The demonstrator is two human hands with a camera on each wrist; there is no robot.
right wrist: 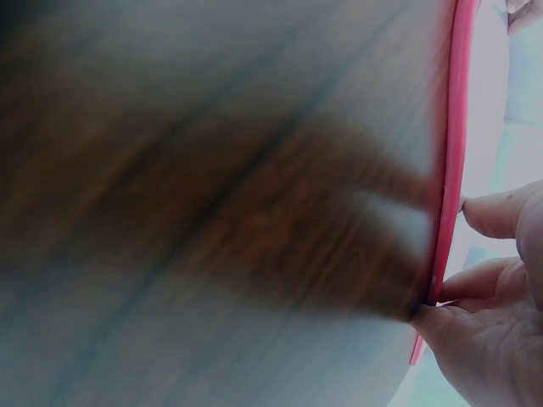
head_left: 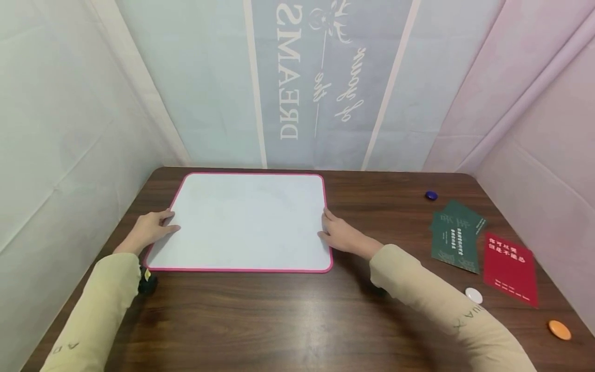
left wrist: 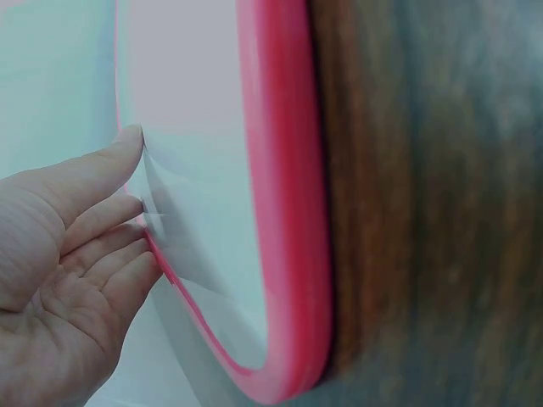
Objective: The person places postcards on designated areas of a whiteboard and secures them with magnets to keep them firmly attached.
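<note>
Presently flat on surface point(head_left: 297, 320): board point(head_left: 246, 222). Left hand point(head_left: 147, 231) and right hand point(head_left: 341, 235) touching opposite side rims, fingers nearly straight, gripping nothing. Probably light, stiff, slick-faced; best held by rim.

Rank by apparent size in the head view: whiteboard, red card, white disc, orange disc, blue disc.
1. whiteboard
2. red card
3. orange disc and white disc: look alike, no ranking
4. blue disc: smallest, but farthest from the camera, so unsure
</note>
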